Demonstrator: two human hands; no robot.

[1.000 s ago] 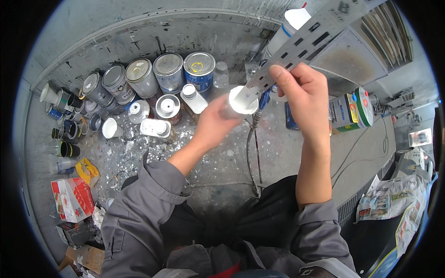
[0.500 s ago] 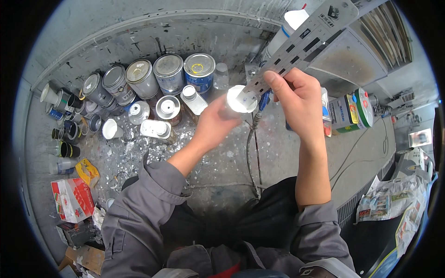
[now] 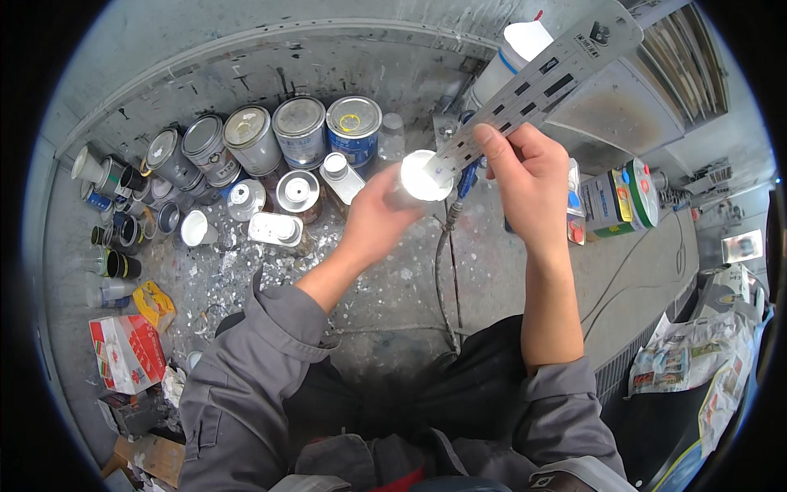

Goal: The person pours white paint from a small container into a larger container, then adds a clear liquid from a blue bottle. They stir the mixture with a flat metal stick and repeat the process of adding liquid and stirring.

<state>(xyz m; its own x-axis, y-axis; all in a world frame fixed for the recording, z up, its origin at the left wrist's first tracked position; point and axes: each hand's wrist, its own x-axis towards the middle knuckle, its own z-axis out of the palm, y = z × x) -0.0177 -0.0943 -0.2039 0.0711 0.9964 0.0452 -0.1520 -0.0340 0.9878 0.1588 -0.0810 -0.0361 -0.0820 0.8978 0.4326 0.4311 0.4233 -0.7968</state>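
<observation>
A small cup with white paint inside is wrapped by the fingers of my left hand. My right hand pinches a long, flat mixing ruler with black markings and slots, thumb on its upper face. The ruler leans up to the far right, and its lower end dips into the cup. Behind the cup and to the left stands a grey rectangular can with a white cap. Just beneath the right hand's fingers, a blue fitting on a hose is partly hidden.
Several paint tins line the back wall, with smaller cans and a white cup before them. Used cups crowd the left edge. A red and white box lies lower left. Right of me stand a large rectangular can and crumpled newspaper.
The ruler has tilted slightly, its upper end shifting to the right and down. My right hand has moved very little; the left hand still holds the cup in about the same place.
</observation>
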